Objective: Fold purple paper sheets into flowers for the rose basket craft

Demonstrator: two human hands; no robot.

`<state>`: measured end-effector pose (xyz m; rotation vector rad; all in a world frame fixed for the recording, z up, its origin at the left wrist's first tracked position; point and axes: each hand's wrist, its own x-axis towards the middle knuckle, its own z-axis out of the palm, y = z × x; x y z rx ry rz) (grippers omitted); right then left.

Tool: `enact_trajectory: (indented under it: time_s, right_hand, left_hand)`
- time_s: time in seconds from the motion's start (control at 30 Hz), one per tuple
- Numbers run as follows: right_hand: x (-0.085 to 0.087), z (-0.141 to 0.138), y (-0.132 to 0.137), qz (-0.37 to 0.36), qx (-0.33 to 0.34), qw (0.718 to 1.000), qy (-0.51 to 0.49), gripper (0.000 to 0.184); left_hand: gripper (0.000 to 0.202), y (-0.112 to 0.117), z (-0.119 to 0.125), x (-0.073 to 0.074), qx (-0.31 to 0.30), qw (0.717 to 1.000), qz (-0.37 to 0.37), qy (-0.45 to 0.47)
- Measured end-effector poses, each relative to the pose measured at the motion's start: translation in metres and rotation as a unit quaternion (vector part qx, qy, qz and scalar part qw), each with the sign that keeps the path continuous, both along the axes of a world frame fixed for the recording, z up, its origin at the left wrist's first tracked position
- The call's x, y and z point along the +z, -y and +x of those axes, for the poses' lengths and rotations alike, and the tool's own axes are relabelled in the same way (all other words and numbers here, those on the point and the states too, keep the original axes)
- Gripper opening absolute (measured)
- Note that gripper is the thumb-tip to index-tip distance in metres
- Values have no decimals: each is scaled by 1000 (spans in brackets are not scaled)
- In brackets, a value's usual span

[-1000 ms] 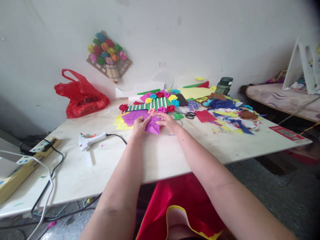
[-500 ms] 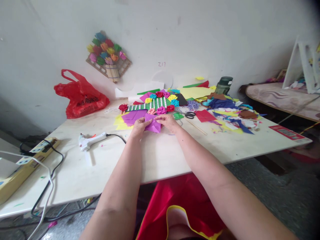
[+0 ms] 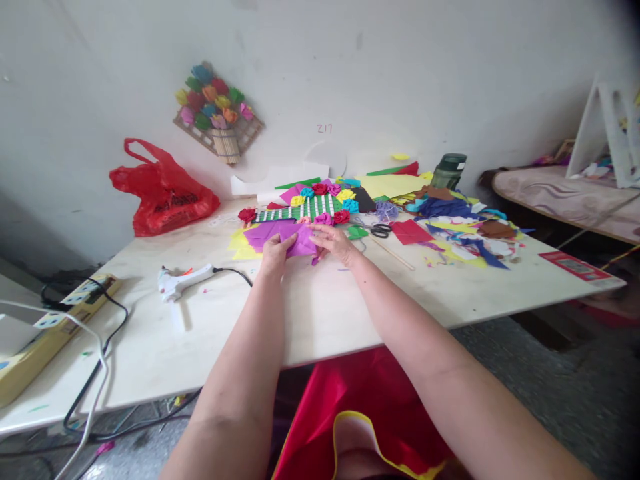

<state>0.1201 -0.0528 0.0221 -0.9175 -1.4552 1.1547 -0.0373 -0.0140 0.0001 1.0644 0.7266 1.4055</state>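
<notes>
Head view: compared with 0.5 s ago, the purple paper [image 3: 299, 241] is looking more bunched and is sitting slightly farther from the person, with both hands drawn closer together. There are 2 hands on it. The left hand [image 3: 274, 252] is gripping the paper's left end, fingers curled shut on it. The right hand [image 3: 336, 241] is pinching the right end, fingers together along its far edge.

The paper is lying on the table [image 3: 320, 313], just in front of 1 striped panel of paper flowers [image 3: 305, 207]. Its long axis is running left to right, with 1 small corner pointing toward the person. Also on the table are 1 glue gun [image 3: 183, 280], 1 pair of scissors [image 3: 381, 231] and 1 red bag [image 3: 163, 190].
</notes>
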Motion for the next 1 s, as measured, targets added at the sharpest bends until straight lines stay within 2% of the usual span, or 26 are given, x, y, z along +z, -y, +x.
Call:
enact_trajectory:
  time_s: [0.2,0.5,0.63,0.87,1.0]
  right_hand:
    - [-4,-5,-2,12,1,1000,3,50]
    - [-18,-8,-16,53,-61,996,29,27]
    - [-17,-4,-18,58,-51,997,30,21]
    - [-11,7,-15,46,-27,998,34,30]
    - [-10,9,-14,40,-30,997,55,30]
  left_hand:
    - [33,3,3,3,13,999,-4,42]
    - [31,7,11,0,-37,998,15,57]
    - [28,8,11,2,-29,997,6,66]
    - [28,0,3,-1,-6,998,-57,10]
    - [38,0,0,0,-23,997,-69,-18]
